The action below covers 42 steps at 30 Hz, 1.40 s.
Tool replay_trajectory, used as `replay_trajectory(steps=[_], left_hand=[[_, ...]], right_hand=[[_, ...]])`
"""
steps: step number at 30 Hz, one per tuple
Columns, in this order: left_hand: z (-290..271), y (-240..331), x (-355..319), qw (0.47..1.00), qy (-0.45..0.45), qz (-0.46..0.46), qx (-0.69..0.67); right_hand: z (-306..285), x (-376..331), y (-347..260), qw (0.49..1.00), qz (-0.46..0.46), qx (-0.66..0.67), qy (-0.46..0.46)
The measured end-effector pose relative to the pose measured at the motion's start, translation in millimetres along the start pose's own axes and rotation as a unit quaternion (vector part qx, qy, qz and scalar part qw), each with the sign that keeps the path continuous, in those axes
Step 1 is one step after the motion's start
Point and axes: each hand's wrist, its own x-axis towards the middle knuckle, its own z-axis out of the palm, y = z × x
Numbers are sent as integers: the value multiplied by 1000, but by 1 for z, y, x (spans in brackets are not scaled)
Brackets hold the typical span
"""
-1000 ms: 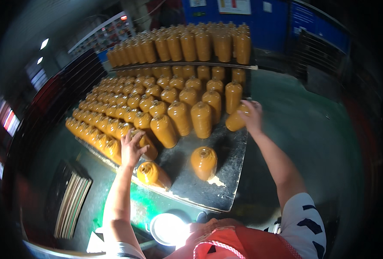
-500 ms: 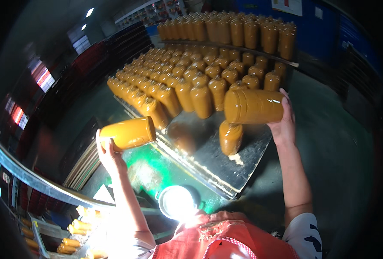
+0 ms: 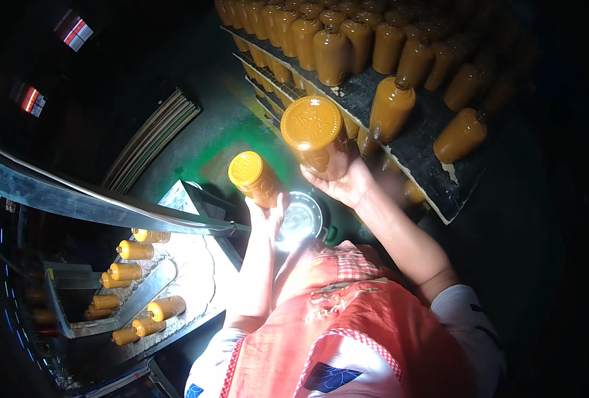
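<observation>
My left hand (image 3: 266,209) is wrapped around a glossy amber-brown bottle (image 3: 262,187), tilted so its round base faces up. Close to it, my right hand (image 3: 347,180) grips a second amber bottle (image 3: 311,126), which looks larger and also shows its embossed base. The necks of both are hidden below their bodies and my fingers. Past my right hand, a black board (image 3: 434,179) carries rows of similar bottles standing upright. Two of them, a bottle (image 3: 392,109) and another (image 3: 460,136), stand near the board's closer edge.
At lower left, several amber bottles (image 3: 135,250) lie on a brightly lit conveyor (image 3: 198,282). A curved metal rail (image 3: 108,202) crosses above it. A round metal pot (image 3: 302,224) sits below my hands. Stacked boards (image 3: 151,139) lean on the floor at far left.
Both bottles have come closer together and turned from lying sideways to base up. My right hand has moved left, my left hand right. The view has swung left, toward the conveyor.
</observation>
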Motion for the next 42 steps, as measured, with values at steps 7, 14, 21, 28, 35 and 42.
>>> replay_trajectory(steps=[7,14,21,28,35,42], left_hand=[[-20,34,0,995,-56,-73,-45],[-27,45,-4,987,-87,-109,-84],[-39,54,-7,979,-118,-149,-78],[-39,50,-49,997,-59,3,50],[-77,40,-146,998,-4,64,-22],[-167,65,-314,992,50,104,-44]], right_hand=[[14,39,48,998,28,60,21],[15,46,68,996,39,83,-4],[-2,31,83,997,1,70,-41],[-38,9,122,988,-139,-50,-48],[-111,-23,165,979,-38,138,-142],[-167,-92,261,954,89,244,-148]])
